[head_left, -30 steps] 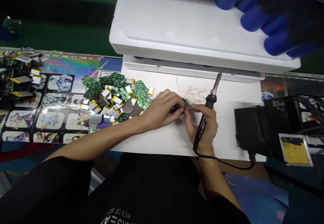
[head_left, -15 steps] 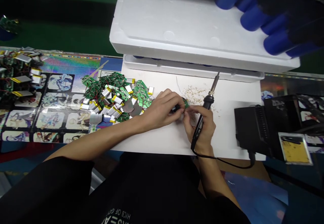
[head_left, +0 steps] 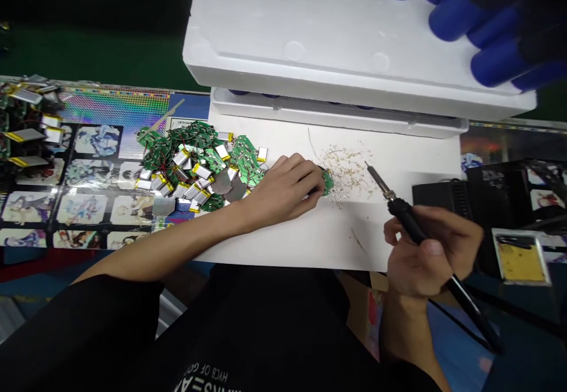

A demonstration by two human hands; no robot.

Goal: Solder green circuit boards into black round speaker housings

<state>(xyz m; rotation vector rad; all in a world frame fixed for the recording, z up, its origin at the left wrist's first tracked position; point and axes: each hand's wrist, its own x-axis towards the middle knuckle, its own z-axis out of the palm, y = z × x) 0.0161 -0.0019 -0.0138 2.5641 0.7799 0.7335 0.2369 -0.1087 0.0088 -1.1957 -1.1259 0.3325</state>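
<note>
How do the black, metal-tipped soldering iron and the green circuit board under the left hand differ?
The black, metal-tipped soldering iron is long and slim; the green circuit board shows only a small, rounded edge. The iron slants in the right hand, while the left hand partly covers the board. Each is at a bare hand.

Bright light falls on the foam tray (head_left: 292, 14) and white work surface (head_left: 274, 244), while the upper right corner sinks dark. Rainbow glare streaks the holographic sheet (head_left: 119, 108); the right hand (head_left: 427, 256) and blue cylinders (head_left: 454, 17) look slightly blurred.
</note>
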